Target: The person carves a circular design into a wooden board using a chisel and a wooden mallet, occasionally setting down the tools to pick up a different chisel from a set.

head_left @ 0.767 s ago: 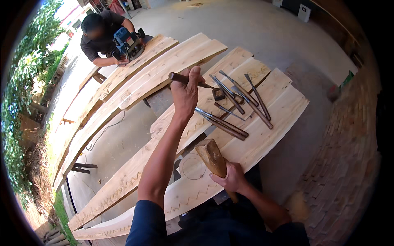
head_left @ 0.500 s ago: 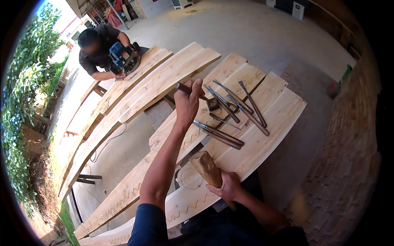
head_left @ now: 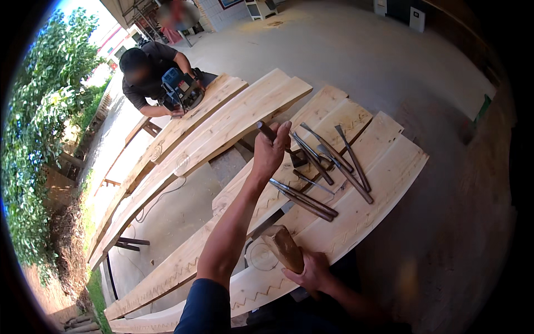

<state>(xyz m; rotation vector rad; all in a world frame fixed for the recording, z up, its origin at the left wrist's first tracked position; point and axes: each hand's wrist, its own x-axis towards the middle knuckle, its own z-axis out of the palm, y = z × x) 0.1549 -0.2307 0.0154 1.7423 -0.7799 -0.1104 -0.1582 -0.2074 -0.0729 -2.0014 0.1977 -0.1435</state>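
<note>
My left hand (head_left: 270,152) is closed around a wooden-handled carving tool (head_left: 266,130), raised over the planks; a small dark square block (head_left: 297,159) sits at its lower side, and I cannot tell whether they touch. Down at the near edge, my right hand (head_left: 312,271) grips a wooden mallet (head_left: 282,246), its blunt head pointing up and left. Beyond the mallet, several wooden-handled chisels (head_left: 303,201) and gouges (head_left: 354,158) lie loosely on pale curved planks (head_left: 384,167). Zigzag lines (head_left: 261,292) and a round carved outline (head_left: 260,255) mark the nearest plank.
At the far left a co-worker (head_left: 150,72) leans over another curved plank (head_left: 222,92), both hands on a blue router (head_left: 181,89). A cable (head_left: 158,206) lies on the concrete floor between the plank groups. Green shrubs (head_left: 41,122) line the left side.
The view has shifted, so the scene sits lower and further right. Both hands keep their holds on the carving tool and the mallet, with little movement relative to the planks.
</note>
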